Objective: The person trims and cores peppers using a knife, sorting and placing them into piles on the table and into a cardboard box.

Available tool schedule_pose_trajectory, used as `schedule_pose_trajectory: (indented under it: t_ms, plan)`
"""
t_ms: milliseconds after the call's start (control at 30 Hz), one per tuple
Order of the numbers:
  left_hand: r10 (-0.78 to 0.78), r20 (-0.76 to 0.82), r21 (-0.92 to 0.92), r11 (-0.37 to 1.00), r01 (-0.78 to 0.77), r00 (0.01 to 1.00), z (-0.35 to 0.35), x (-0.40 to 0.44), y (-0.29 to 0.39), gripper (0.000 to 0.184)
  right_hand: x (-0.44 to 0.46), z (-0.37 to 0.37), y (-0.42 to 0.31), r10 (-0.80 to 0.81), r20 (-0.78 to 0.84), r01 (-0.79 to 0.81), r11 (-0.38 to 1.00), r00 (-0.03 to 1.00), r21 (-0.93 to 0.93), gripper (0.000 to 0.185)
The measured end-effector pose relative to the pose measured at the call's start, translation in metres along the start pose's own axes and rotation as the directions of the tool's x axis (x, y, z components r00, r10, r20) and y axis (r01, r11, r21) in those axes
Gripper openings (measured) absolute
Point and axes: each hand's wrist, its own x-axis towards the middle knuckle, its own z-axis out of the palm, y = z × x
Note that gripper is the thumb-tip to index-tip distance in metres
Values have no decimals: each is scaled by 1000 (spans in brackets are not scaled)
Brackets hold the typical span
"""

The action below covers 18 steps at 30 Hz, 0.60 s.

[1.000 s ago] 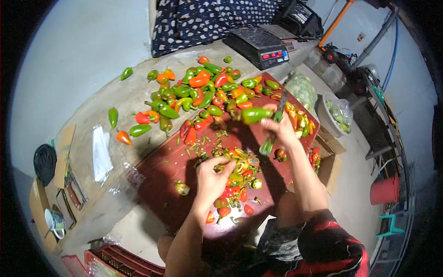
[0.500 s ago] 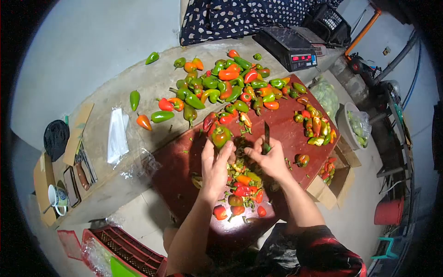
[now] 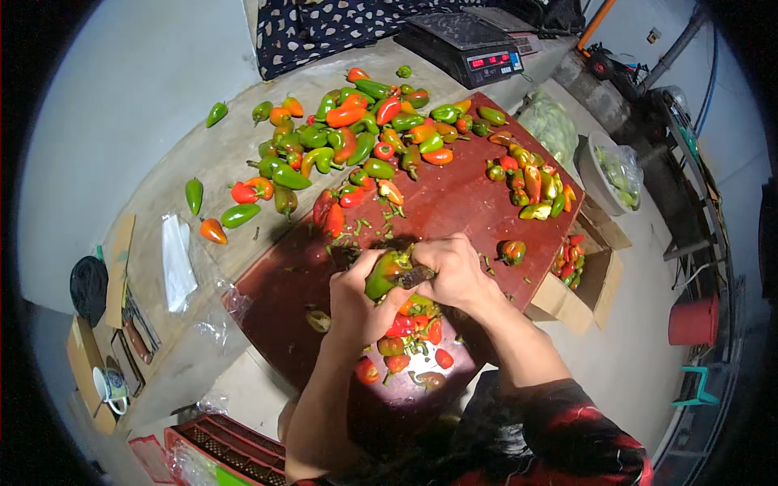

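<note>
My left hand (image 3: 356,304) is wrapped round a green pepper (image 3: 381,279) with a reddish patch, held above the table's near part. My right hand (image 3: 458,274) grips a small knife (image 3: 416,278); its dark blade lies against the pepper's right side, and the handle is hidden in my fingers. Beneath both hands, red and orange peppers (image 3: 403,326) and green stem bits lie on the dark red table (image 3: 454,202). A big heap of green, red and orange peppers (image 3: 344,117) spreads over the table's far edge and the concrete ledge.
A smaller pepper pile (image 3: 535,182) sits on the table's right, with a lone pepper (image 3: 511,252) nearer me. Below that edge stands a cardboard box (image 3: 604,287) holding peppers. A digital scale (image 3: 462,49) is at the back; a red crate (image 3: 223,441) stands lower left.
My right hand has brought the knife from upright beside the pepper onto it. My left hand has lowered and turned the pepper. The camera view has shifted.
</note>
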Motion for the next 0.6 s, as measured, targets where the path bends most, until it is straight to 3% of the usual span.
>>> schedule_pose_trajectory:
  t_ms: [400,600]
  plan:
    - [58,77,69,996,-63,995,-7,0,1,33,0,5,-4,-72,-50,73,997,996,24,26]
    - [134,77,-38,991,-131,988,-5,0,2,31,-1,4,-7,-65,-74,63,998,995,-21,22]
